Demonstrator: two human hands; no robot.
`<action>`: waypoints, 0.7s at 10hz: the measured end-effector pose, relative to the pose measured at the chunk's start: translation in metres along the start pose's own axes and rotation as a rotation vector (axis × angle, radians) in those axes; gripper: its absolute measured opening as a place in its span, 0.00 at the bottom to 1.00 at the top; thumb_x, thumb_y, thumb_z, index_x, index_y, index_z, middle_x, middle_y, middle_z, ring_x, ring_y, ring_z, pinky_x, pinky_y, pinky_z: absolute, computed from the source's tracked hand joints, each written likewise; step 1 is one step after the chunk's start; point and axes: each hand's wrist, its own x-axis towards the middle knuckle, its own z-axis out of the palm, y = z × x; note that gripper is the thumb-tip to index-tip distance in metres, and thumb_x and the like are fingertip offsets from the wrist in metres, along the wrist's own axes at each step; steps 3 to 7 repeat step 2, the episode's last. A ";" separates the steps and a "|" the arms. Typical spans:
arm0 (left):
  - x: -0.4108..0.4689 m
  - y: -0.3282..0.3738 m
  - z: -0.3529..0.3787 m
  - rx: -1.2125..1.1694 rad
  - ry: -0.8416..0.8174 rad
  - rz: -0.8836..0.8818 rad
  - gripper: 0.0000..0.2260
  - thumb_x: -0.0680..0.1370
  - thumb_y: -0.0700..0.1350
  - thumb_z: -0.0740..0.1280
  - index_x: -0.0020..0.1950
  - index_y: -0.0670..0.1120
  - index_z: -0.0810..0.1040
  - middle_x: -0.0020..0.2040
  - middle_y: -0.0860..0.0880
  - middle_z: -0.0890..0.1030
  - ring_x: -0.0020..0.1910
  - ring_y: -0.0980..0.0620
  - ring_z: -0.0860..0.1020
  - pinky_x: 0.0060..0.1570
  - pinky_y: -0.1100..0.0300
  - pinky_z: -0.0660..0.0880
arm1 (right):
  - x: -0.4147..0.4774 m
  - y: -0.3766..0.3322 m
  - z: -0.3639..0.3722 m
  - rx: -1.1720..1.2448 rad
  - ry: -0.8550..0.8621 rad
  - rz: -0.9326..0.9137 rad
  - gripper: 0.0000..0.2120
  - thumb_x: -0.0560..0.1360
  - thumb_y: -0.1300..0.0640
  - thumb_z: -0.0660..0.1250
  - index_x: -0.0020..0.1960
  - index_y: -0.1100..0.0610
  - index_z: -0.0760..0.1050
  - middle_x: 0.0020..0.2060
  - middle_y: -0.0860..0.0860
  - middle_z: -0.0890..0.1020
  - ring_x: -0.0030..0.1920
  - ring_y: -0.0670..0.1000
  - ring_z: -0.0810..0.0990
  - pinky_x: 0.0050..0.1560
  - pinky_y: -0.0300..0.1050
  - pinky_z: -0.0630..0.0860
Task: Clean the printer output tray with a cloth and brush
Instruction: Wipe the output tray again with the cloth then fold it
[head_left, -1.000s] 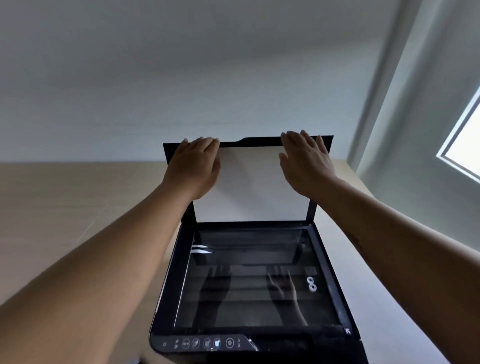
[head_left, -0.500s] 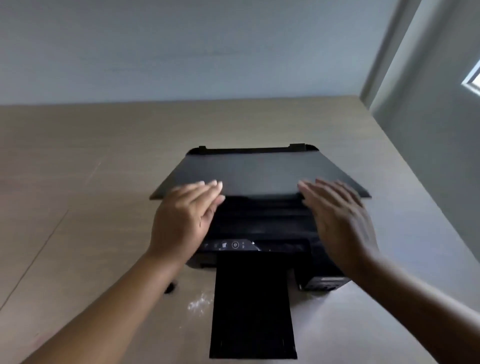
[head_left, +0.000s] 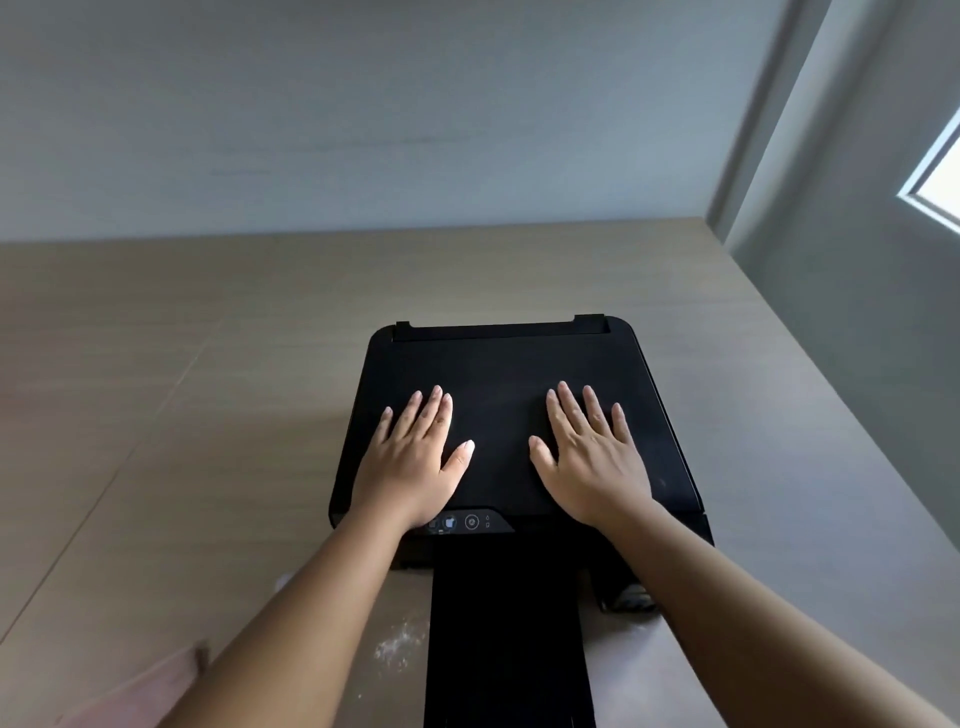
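Observation:
A black printer (head_left: 498, 364) stands on a light wooden table (head_left: 182, 415), its scanner lid lying flat and closed. My left hand (head_left: 410, 462) rests palm-down on the left half of the lid with straight fingers. My right hand (head_left: 587, 462) lies flat on the right half in the same way. The black output tray (head_left: 509, 649) sticks out from the printer's front toward me, between my forearms. White dust (head_left: 400, 647) is scattered on the table just left of the tray. No cloth or brush is plainly visible.
A pinkish blurred thing (head_left: 130, 691) lies at the lower left edge of the table. A grey wall stands behind the table, and a window (head_left: 940, 187) is at the right. The table's right edge runs close to the printer.
The scanner lid, upright a second ago, has swung down and closed. Both my hands followed it and now lie flat on top. The view tilted down, showing the output tray.

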 end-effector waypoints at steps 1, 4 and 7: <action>0.000 0.000 0.003 -0.010 0.033 0.008 0.34 0.78 0.66 0.39 0.81 0.51 0.43 0.80 0.56 0.43 0.79 0.55 0.42 0.77 0.51 0.40 | -0.002 0.000 0.003 0.016 -0.004 -0.021 0.34 0.78 0.36 0.42 0.79 0.50 0.45 0.79 0.45 0.46 0.79 0.50 0.41 0.78 0.54 0.40; 0.001 0.001 0.000 -0.042 0.066 0.009 0.33 0.79 0.65 0.41 0.81 0.52 0.44 0.80 0.57 0.44 0.79 0.56 0.42 0.77 0.52 0.41 | 0.005 0.004 -0.020 0.343 0.002 0.014 0.32 0.78 0.38 0.57 0.77 0.49 0.57 0.78 0.46 0.59 0.78 0.49 0.53 0.77 0.49 0.50; 0.001 0.001 0.000 -0.042 0.066 0.009 0.33 0.79 0.65 0.41 0.81 0.52 0.44 0.80 0.57 0.44 0.79 0.56 0.42 0.77 0.52 0.41 | 0.005 0.004 -0.020 0.343 0.002 0.014 0.32 0.78 0.38 0.57 0.77 0.49 0.57 0.78 0.46 0.59 0.78 0.49 0.53 0.77 0.49 0.50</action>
